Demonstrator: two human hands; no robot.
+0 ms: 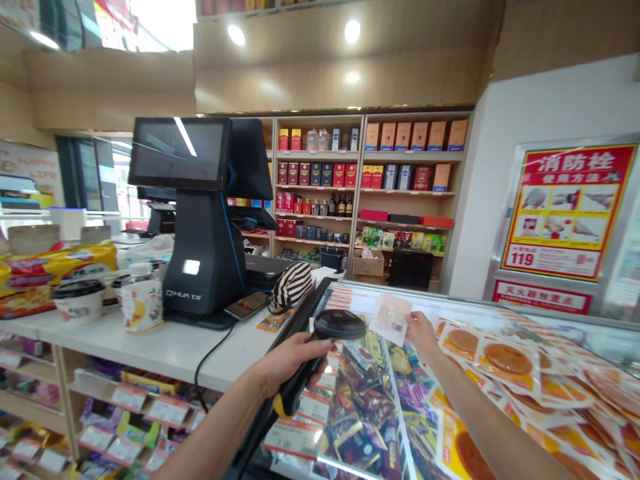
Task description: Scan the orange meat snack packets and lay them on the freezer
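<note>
My left hand [295, 363] is wrapped round the handle of a black barcode scanner [340, 325], whose head points away to the right. A yellow part shows low on the handle. In my right hand [420, 331] a small, pale, flat packet [391, 319] is pinched by its right edge, with a printed code patch near its lower corner. The packet hangs just right of the scanner head, apart from it. Below both hands is a display case of wrapped snacks [353, 413]. Flat packs with round orange-brown slices [507, 359] lie piled by my right forearm.
A black checkout terminal [200, 247] stands on the white counter [235, 357] at left, near a striped cap [291, 287], a phone [247, 305], a lidded cup [80, 300] and a pouch [142, 300]. A black cable [203, 367] hangs over the counter edge. Shelves of boxes [320, 173] stand behind.
</note>
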